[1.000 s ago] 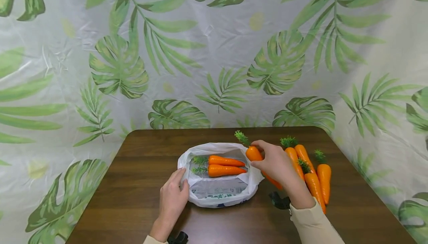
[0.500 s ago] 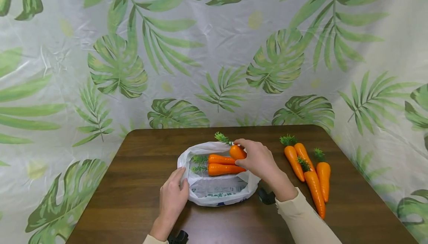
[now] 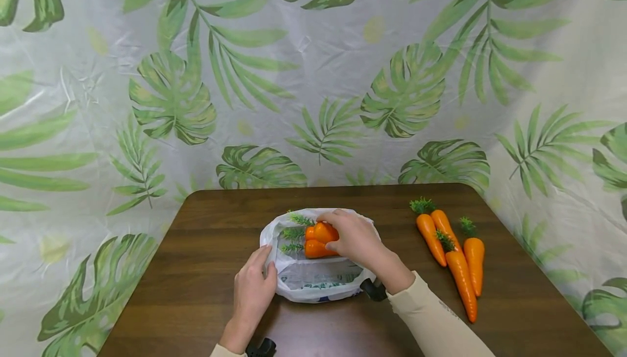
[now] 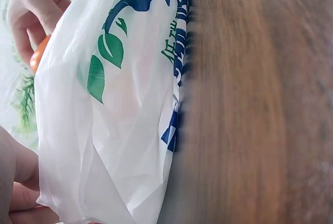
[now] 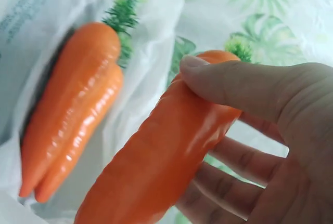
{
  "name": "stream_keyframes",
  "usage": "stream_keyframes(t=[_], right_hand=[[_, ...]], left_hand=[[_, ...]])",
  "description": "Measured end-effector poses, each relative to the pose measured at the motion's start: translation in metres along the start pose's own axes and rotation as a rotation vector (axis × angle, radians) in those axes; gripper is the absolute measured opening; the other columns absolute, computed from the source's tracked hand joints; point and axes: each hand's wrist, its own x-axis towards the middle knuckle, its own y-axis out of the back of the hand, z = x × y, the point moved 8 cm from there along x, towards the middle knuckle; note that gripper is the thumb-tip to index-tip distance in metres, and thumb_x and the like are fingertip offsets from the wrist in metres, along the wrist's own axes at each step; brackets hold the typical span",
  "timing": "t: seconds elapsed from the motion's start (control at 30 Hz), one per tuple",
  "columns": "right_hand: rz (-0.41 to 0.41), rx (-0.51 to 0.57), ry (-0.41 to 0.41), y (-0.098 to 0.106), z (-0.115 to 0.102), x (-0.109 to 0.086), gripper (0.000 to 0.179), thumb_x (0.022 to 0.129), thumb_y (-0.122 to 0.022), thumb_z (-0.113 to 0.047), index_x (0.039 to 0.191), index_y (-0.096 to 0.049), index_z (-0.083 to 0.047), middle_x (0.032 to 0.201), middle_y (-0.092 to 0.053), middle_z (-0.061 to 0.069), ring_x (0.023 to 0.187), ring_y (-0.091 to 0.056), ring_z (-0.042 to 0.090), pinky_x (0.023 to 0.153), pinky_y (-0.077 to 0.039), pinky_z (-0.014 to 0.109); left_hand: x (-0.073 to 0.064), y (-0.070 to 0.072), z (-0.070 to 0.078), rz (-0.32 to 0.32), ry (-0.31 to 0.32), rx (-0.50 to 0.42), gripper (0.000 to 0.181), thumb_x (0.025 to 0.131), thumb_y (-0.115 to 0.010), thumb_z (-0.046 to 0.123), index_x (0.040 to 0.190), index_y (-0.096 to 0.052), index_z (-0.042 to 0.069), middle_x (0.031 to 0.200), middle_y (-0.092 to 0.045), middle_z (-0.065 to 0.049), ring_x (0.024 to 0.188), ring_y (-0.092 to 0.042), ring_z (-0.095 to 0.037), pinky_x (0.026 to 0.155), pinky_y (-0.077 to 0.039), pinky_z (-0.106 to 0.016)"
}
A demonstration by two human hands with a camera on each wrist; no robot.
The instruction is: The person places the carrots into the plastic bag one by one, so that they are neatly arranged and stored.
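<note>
A white plastic bag (image 3: 318, 295) with green and blue print lies with its mouth open on the brown table. Over its right side my right hand (image 3: 355, 240) grips an orange carrot (image 5: 161, 146) near its leafy top, thumb on one side and fingers on the other. Two more carrots (image 5: 73, 109) lie side by side inside the bag, their green tops toward the left in the head view. On the bag's left rim, my left hand (image 3: 254, 283) holds the edge of the plastic; its fingertips are partly hidden in the left wrist view.
Several carrots (image 3: 460, 275) lie in a loose group on the right of the table (image 3: 206, 270). Behind the table hangs a leaf-patterned cloth (image 3: 313, 74). A black wrist camera (image 3: 374, 290) is beside the bag's right edge.
My right hand has carried the carrot leftward from beside the bag to over its mouth, above the two carrots. The left hand has stayed at the rim.
</note>
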Motion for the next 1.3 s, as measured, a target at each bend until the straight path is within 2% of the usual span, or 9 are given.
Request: stream_keyframes(t=[0.17, 0.4, 0.67, 0.87, 1.07, 1.3], right_hand=[[-0.009, -0.026, 0.094, -0.016, -0.009, 0.001, 0.061, 0.071, -0.092, -0.017, 0.127, -0.068, -0.022, 0.122, -0.066, 0.0, 0.107, -0.063, 0.025, 0.09, -0.051, 0.048], [-0.06, -0.073, 0.16, -0.038, -0.014, -0.002, 0.06, 0.069, -0.093, -0.017, 0.123, -0.067, -0.021, 0.118, -0.068, -0.003, 0.096, -0.066, 0.021, 0.08, -0.054, 0.041], [-0.12, -0.11, 0.247, -0.058, -0.02, -0.006, 0.053, 0.07, -0.09, -0.011, 0.117, -0.069, -0.023, 0.113, -0.064, -0.005, 0.092, -0.062, 0.017, 0.083, -0.054, 0.035], [-0.125, -0.12, 0.265, -0.068, -0.019, -0.009, 0.052, 0.07, -0.089, -0.011, 0.116, -0.069, -0.024, 0.103, -0.058, -0.004, 0.081, -0.058, 0.014, 0.079, -0.053, 0.032], [-0.078, -0.148, 0.301, -0.075, -0.019, -0.011, 0.048, 0.07, -0.09, -0.011, 0.112, -0.072, -0.024, 0.096, -0.057, -0.006, 0.079, -0.057, 0.013, 0.075, -0.052, 0.029], [-0.04, -0.202, 0.229, -0.077, -0.011, -0.01, 0.046, 0.07, -0.092, -0.019, 0.111, -0.072, -0.023, 0.096, -0.059, -0.005, 0.078, -0.059, 0.017, 0.07, -0.054, 0.034]], left_hand=[[0.0, 0.0, -0.001, 0.003, 0.001, 0.0, 0.036, 0.084, -0.071, 0.005, 0.12, -0.073, 0.002, 0.121, -0.069, -0.013, 0.107, -0.068, -0.033, 0.084, -0.054, -0.051], [0.001, 0.002, 0.001, 0.021, -0.014, 0.006, 0.036, 0.083, -0.072, 0.004, 0.118, -0.073, 0.002, 0.12, -0.07, -0.013, 0.106, -0.069, -0.033, 0.084, -0.054, -0.052], [0.0, 0.003, 0.002, 0.035, -0.023, 0.011, 0.036, 0.082, -0.072, 0.005, 0.118, -0.074, 0.002, 0.12, -0.07, -0.011, 0.103, -0.07, -0.033, 0.08, -0.055, -0.052], [-0.001, 0.003, 0.004, 0.045, -0.017, 0.033, 0.035, 0.083, -0.072, 0.005, 0.117, -0.074, 0.002, 0.118, -0.071, -0.011, 0.099, -0.071, -0.034, 0.076, -0.055, -0.053], [-0.003, 0.004, 0.003, 0.065, -0.012, 0.05, 0.035, 0.081, -0.076, 0.007, 0.115, -0.075, 0.003, 0.117, -0.072, -0.011, 0.096, -0.072, -0.035, 0.072, -0.056, -0.054], [-0.003, 0.004, 0.003, 0.061, -0.006, 0.048, 0.037, 0.08, -0.076, 0.008, 0.117, -0.075, 0.004, 0.117, -0.071, -0.01, 0.096, -0.071, -0.035, 0.072, -0.055, -0.054]])
